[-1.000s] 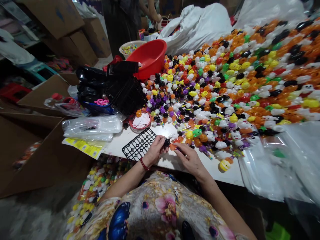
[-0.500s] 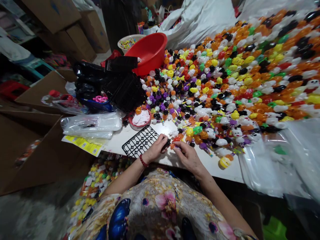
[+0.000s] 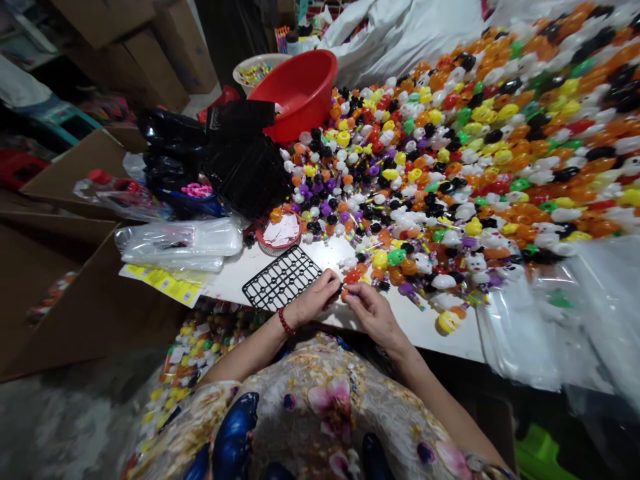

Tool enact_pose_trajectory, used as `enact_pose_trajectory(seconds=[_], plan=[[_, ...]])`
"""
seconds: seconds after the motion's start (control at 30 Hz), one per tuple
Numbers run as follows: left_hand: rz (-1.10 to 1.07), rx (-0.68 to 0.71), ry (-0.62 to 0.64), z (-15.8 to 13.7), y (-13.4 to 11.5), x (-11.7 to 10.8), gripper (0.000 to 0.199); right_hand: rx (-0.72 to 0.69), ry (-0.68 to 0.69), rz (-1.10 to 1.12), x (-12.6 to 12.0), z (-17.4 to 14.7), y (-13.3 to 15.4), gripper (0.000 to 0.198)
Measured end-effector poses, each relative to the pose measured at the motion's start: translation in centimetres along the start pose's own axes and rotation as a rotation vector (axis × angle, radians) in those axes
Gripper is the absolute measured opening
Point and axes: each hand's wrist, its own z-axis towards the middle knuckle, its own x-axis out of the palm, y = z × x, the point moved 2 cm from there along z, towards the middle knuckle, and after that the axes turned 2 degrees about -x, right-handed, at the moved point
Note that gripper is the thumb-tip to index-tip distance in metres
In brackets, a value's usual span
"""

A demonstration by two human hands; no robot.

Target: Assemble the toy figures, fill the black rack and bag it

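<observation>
Print (image 3: 187,291) on sheet (image 3: 161,285) illegible; left hand (image 3: 317,299) near grid (image 3: 281,279).

Glare is thrown by clear flat plastic bags (image 3: 520,333) right of the right hand (image 3: 373,313). The brown cardboard box (image 3: 95,313) left of the left hand (image 3: 315,298) is dimly lit and stretched.

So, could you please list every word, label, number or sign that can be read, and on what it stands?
None can be read.
Yellow sheet: printed blocks, too small and blurred.
Black piece beside the red tub: faint pale marks, too blurred to tell if letters.
White slips: no legible print.
</observation>
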Motion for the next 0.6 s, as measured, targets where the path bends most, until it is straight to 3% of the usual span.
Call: enact_pose_trajectory(seconds=[0.07, 0.17, 0.33, 0.47, 0.6], plan=[[0.047, 0.03, -0.04, 0.0, 0.1, 0.2, 0.045, 0.004, -0.032, -0.016, 0.3, -0.1, 0.0, 0.02], [-0.052, 0.031, -0.054, 0.3, -0.2, 0.3, 0.046, -0.004, -0.069, -0.06, 0.7, 0.1, 0.3, 0.02], [-0.228, -0.023, -0.074, 0.8, -1.4, -0.2, 0.045, 0.061, 0.035, 0.061, 0.2, 1.0, 0.4, 0.028], [-0.17, -0.026, -0.14, 0.4, -1.7, -0.4, 0.039, 0.081, 0.069, -0.029, -0.4, 1.1, 0.5, 0.022], [0.008, -0.001, -0.268, 0.1, -1.2, -0.1, 0.029, -0.006, 0.09, -0.152, 0.0, 0.5, 1.1, 0.021]])
